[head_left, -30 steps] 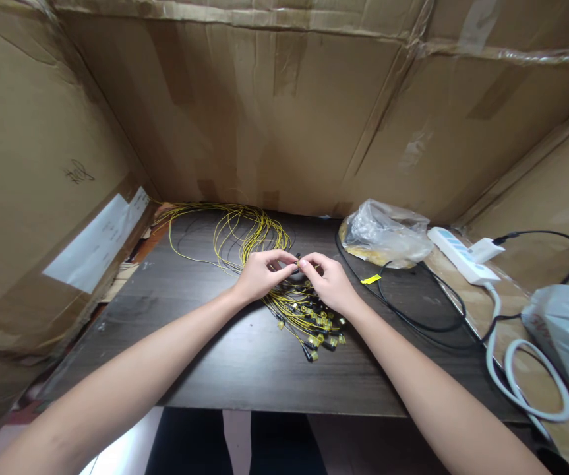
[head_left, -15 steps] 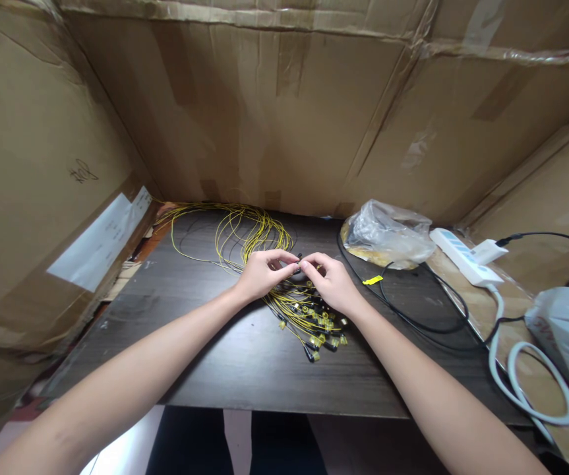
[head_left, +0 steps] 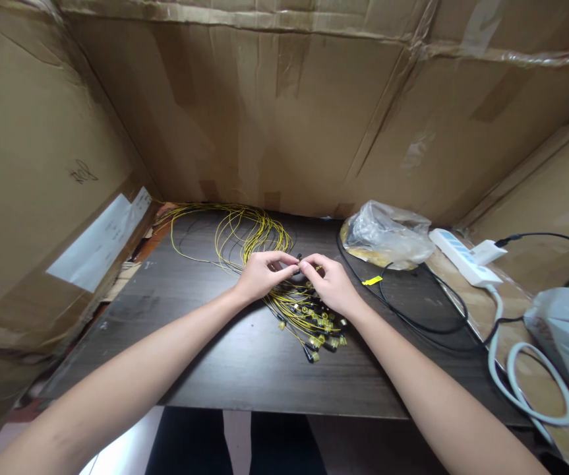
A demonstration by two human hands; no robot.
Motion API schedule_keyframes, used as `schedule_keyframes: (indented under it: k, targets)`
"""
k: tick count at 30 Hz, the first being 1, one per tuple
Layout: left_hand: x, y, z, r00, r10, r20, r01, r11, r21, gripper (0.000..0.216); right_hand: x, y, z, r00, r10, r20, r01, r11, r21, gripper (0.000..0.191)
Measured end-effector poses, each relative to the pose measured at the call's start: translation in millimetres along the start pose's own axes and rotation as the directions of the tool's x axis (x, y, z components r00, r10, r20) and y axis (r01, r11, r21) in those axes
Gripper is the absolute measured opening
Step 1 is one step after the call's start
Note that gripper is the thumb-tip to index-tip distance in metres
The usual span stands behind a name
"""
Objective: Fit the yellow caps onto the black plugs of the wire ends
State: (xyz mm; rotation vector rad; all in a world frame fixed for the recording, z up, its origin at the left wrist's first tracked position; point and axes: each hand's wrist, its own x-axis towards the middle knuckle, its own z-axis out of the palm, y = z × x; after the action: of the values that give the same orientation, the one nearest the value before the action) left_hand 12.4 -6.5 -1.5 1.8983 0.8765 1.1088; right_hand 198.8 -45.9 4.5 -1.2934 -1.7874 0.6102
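My left hand (head_left: 268,274) and my right hand (head_left: 327,277) meet fingertip to fingertip over the table, both closed in a pinch. Between them shows a small black connector (head_left: 299,257), mostly covered by the fingers. Below and partly behind the hands fans out a bundle of thin yellow cables (head_left: 284,307). Their ends carry black connectors (head_left: 308,353) with clear yellowish caps (head_left: 318,341), lying in a heap by my right wrist. Farther back, the same yellow cables form loose coils (head_left: 264,231) that run off to the left.
A clear plastic bag (head_left: 388,234) with yellowish contents lies at the back right. Beside it are black cables (head_left: 413,320) with a yellow tag (head_left: 372,280). A white power strip (head_left: 465,257) and a white bag (head_left: 568,336) are at the right. Cardboard walls (head_left: 244,112) surround the dark table (head_left: 244,376).
Almost nothing differs. Both hands keep their pinch at the same spot over the cables, with only a very slight shift of the fingers and the view.
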Motion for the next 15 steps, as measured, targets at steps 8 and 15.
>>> schedule_keyframes:
  k: [8, 15]
  targets:
    - [-2.2, 3.9, 2.1, 0.999, 0.052, -0.005, -0.052, 0.998, 0.048, 0.017, -0.7, -4.0, 3.2, 0.999, 0.008, 0.043, -0.01, 0.999, 0.034, 0.035]
    - [-0.3, 5.3, 0.0, 1.0, -0.011, 0.013, 0.01, 1.0, 0.016, 0.019, -1.5, -5.9, 3.3, 1.0, -0.016, 0.011, 0.016, 1.0, 0.013, 0.024]
